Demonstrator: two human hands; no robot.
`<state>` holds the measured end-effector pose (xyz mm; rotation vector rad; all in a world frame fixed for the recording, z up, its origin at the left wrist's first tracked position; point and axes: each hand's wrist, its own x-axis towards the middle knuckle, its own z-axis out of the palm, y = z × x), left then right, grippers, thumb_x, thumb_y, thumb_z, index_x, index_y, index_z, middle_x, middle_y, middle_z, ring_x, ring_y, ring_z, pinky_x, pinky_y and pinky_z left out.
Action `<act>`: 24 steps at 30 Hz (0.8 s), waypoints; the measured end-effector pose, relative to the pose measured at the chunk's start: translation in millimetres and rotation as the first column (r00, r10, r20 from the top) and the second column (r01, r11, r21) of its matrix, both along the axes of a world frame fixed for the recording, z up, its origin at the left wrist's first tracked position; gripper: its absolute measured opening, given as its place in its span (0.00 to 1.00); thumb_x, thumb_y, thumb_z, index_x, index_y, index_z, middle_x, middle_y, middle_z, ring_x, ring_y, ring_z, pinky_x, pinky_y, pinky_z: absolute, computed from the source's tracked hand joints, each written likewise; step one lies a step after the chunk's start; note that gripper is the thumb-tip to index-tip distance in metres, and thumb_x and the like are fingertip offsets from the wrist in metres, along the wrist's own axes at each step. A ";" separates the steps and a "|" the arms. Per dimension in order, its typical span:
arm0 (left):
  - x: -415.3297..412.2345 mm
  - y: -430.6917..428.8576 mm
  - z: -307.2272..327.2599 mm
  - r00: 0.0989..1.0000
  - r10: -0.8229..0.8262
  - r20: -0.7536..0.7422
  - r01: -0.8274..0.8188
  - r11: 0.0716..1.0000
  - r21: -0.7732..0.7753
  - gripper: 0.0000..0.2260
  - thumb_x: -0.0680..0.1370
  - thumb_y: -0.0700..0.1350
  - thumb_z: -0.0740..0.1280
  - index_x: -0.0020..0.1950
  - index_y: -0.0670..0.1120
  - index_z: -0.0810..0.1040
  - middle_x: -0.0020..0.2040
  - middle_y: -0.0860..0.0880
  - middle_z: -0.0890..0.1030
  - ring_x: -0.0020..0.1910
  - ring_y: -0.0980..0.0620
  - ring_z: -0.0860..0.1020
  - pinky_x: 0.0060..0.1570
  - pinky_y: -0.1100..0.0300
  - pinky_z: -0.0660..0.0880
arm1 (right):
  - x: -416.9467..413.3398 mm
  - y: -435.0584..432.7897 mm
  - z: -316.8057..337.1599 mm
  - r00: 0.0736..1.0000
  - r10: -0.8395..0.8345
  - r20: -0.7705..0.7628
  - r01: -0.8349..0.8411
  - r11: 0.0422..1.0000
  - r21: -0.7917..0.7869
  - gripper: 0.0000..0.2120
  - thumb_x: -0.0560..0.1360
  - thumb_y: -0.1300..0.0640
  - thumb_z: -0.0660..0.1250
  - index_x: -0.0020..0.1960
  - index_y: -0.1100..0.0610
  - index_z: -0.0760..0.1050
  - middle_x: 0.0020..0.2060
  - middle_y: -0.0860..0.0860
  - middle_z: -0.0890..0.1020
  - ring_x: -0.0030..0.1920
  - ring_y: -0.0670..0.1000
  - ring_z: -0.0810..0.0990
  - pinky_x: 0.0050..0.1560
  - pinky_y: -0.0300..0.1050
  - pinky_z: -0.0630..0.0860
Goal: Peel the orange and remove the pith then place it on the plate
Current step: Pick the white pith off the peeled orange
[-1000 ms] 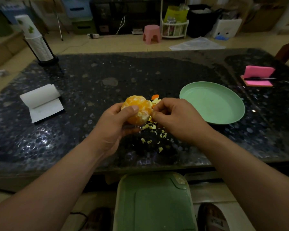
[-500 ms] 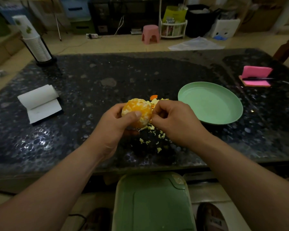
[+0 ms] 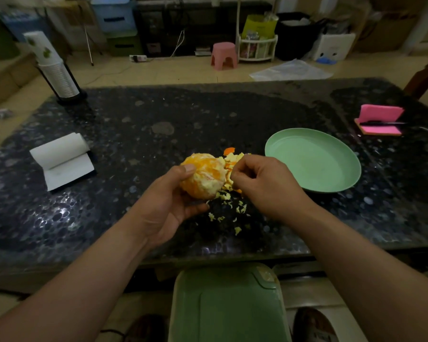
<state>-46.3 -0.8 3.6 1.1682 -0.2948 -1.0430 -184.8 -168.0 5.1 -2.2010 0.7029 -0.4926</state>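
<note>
Near the worktop's [image 3: 158,134] front edge, the left hand [image 3: 168,201] cups the mostly peeled orange [image 3: 203,178] above scattered pith scraps [image 3: 223,211]. The right hand [image 3: 265,183] curls into a pinch just beside it; whether it holds a shred I cannot tell. Best to turn the fruit slowly and pluck the strands lightly. The plate [image 3: 314,161] lies beyond, rightward.

Paper roll [image 3: 59,154], pink pad [image 3: 378,114], perhaps pen [image 3: 381,123].
</note>
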 end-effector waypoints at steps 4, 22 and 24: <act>0.1 -0.8 3.7 1.000 0.014 -0.014 -0.014 1.000 0.014 0.20 0.75 0.52 0.73 0.65 0.48 0.81 0.60 0.44 0.87 0.55 0.45 0.84 0.40 0.57 0.82 | 4.4 0.2 -5.1 0.991 -0.009 -0.137 -0.008 0.992 -0.124 0.09 0.84 0.55 0.65 0.59 0.49 0.82 0.49 0.44 0.86 0.46 0.46 0.82 0.48 0.48 0.80; 5.6 -19.7 -7.7 0.981 0.088 0.173 -0.111 0.985 0.133 0.16 0.80 0.49 0.71 0.65 0.45 0.81 0.57 0.45 0.87 0.54 0.48 0.85 0.44 0.55 0.82 | 5.8 5.4 5.2 0.998 0.036 0.048 -0.027 0.982 -0.185 0.03 0.81 0.50 0.73 0.51 0.48 0.84 0.43 0.42 0.85 0.44 0.43 0.83 0.48 0.49 0.82; 5.0 -20.2 -7.5 0.974 0.086 0.208 -0.117 0.983 0.142 0.15 0.80 0.50 0.72 0.65 0.45 0.81 0.58 0.44 0.87 0.54 0.48 0.85 0.44 0.55 0.82 | 4.3 5.9 6.2 0.998 0.048 0.041 -0.037 0.972 -0.232 0.04 0.81 0.50 0.72 0.51 0.48 0.85 0.43 0.43 0.85 0.44 0.44 0.82 0.47 0.51 0.82</act>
